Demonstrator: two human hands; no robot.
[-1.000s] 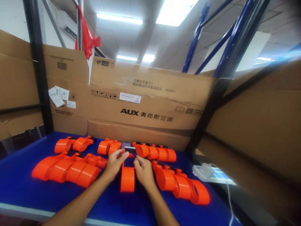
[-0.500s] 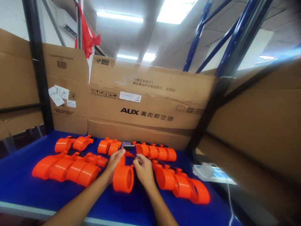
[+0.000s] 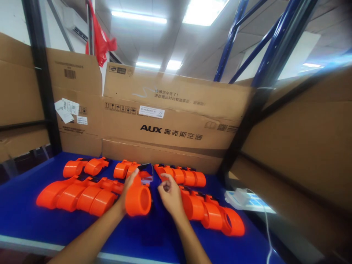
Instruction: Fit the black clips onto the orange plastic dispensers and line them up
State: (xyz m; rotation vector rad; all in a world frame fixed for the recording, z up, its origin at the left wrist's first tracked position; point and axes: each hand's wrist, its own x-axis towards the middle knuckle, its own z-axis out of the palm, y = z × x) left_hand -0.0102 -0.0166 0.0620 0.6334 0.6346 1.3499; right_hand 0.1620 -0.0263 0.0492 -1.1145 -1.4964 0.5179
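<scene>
My left hand (image 3: 129, 187) is closed around the arm of an orange plastic ring-shaped holder (image 3: 134, 203) with a dark flat piece at its upper end. The holder is tilted, its round opening facing right, above the blue table. To the right of it, my right hand (image 3: 169, 194) is apart from the holder, fingers curled in toward the thumb. Whether something small sits between those fingertips I cannot make out. Just behind the hands lies what looks like a phone (image 3: 147, 179), partly covered by the holder.
More orange holders stand in rows on the blue table (image 3: 154, 242): several at front left (image 3: 70, 198), several at front right (image 3: 213, 216), others along the back (image 3: 189, 178). A white power strip (image 3: 249, 201) with a cable is at the right edge. Cardboard (image 3: 170, 121) walls the back.
My left hand has moved the holder slightly left and up, tilting its dark piece. My right hand has separated from it, and more of the phone-like object shows.
</scene>
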